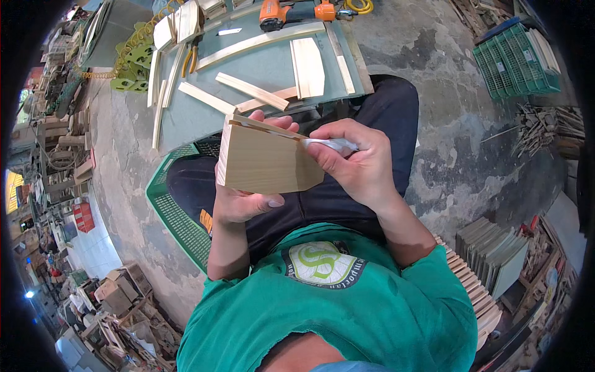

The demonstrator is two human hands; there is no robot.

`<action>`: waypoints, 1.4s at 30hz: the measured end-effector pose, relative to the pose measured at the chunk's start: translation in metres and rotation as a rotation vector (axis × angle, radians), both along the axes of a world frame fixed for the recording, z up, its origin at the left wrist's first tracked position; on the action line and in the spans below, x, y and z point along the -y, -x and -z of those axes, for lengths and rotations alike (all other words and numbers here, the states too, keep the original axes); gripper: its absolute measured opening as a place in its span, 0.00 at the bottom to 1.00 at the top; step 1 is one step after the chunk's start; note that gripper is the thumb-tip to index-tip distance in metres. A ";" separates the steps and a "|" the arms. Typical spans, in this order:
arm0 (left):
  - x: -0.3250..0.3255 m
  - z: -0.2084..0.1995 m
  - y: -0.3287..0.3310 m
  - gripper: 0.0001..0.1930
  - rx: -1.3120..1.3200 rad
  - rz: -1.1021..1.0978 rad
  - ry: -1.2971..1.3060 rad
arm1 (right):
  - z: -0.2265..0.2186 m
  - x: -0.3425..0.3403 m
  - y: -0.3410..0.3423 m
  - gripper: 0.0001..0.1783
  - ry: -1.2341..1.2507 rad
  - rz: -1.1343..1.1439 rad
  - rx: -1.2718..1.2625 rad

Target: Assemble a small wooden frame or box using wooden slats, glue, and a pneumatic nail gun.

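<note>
My left hand (248, 203) grips a pale wooden board (266, 162) with clipped corners, held up over my lap. Its thumb lies at the board's lower edge, and its other fingers are behind the far side. In my right hand (365, 158), thumb and fingers pinch a soft white bag (339, 145), perhaps plastic. The bag's narrow end meets the board's upper edge near the right end. Along that edge runs a whitish and brownish line, glue-like in look. What the bag holds is hidden.
Ahead stands a low grey-green table (186, 121) with wooden strips (251, 91), a shaped wooden panel (307, 68), orange-handled pliers (190, 60) and an orange nail gun (297, 12). A green plastic crate (180, 211) is by my left leg. Green baskets (514, 62) stand far right.
</note>
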State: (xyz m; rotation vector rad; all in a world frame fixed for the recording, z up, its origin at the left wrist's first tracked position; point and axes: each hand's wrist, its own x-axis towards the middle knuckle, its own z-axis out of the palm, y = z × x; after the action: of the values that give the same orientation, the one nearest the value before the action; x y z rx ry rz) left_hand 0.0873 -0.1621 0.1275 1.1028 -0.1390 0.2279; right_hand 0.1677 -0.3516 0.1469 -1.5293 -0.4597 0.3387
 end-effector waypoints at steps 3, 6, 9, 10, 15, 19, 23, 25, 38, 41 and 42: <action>-0.003 0.001 -0.001 0.59 0.034 0.032 -0.039 | 0.001 -0.002 0.000 0.09 -0.002 0.010 0.022; -0.004 0.000 0.000 0.59 0.025 0.036 -0.045 | 0.000 -0.003 0.000 0.08 0.037 0.014 0.054; -0.006 0.000 0.001 0.60 0.052 0.045 -0.054 | -0.001 -0.002 0.000 0.07 0.077 -0.002 0.059; -0.006 0.000 0.001 0.60 0.062 0.043 -0.054 | -0.001 -0.002 0.000 0.07 0.078 -0.003 0.059; -0.008 -0.003 0.003 0.60 0.074 0.034 -0.058 | 0.008 0.001 -0.001 0.07 0.120 0.013 0.061; -0.010 -0.006 0.003 0.60 0.081 -0.010 -0.082 | 0.013 0.004 0.000 0.07 0.123 0.031 0.031; -0.017 -0.007 0.006 0.61 0.054 -0.056 -0.122 | 0.015 0.009 0.000 0.05 0.158 0.022 0.025; -0.015 -0.009 0.006 0.61 0.049 -0.072 -0.106 | 0.016 0.011 0.000 0.04 0.172 0.015 0.045; 0.001 0.012 0.000 0.55 0.031 -0.040 -0.237 | -0.014 0.011 -0.008 0.07 -0.082 0.103 -0.172; 0.006 0.012 -0.006 0.49 0.108 -0.135 -0.643 | -0.038 0.006 -0.009 0.09 0.003 0.068 0.186; 0.005 0.011 -0.009 0.48 0.126 -0.185 -0.818 | -0.041 0.004 -0.010 0.09 0.008 0.047 0.196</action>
State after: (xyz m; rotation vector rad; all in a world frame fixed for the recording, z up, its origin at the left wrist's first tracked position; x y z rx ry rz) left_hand 0.0960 -0.1672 0.1162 1.9190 -0.2544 0.4264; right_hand 0.1779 -0.3557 0.1879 -1.5863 -0.5755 0.1542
